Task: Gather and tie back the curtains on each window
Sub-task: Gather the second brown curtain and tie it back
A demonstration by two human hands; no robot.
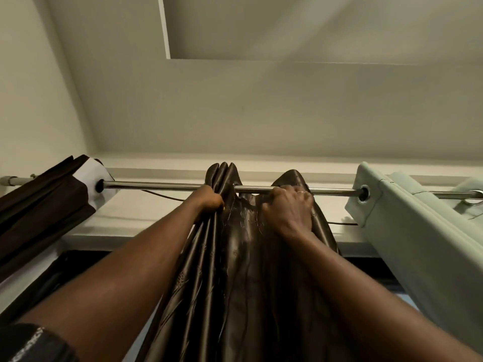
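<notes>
The shiny brown satin curtain (240, 257) hangs from the thin chrome metal rod (156, 185), near the middle of it, and both hands are at its top edge. The left hand (209, 202) is clenched around a bundle of folds that are pressed together. The right hand (287, 210) grasps the looser part of the cloth just under the rod, with its fingers curled over the fabric. To do this step well, I think the right hand should slide its part of the top edge along the rod toward the left hand, so that the folds stack evenly. The pull should go along the rod and not downward, because satin is slippery and a hard pull may strain the rod. At the left end of the rod a dark brown curtain with white lining (52, 199) is bunched, and at the right a pale green curtain (397, 226) hangs; the satin one is between them, apart from both. A thin dark cable (162, 196) runs behind the rod and could catch the cloth. No tie-back is visible.
</notes>
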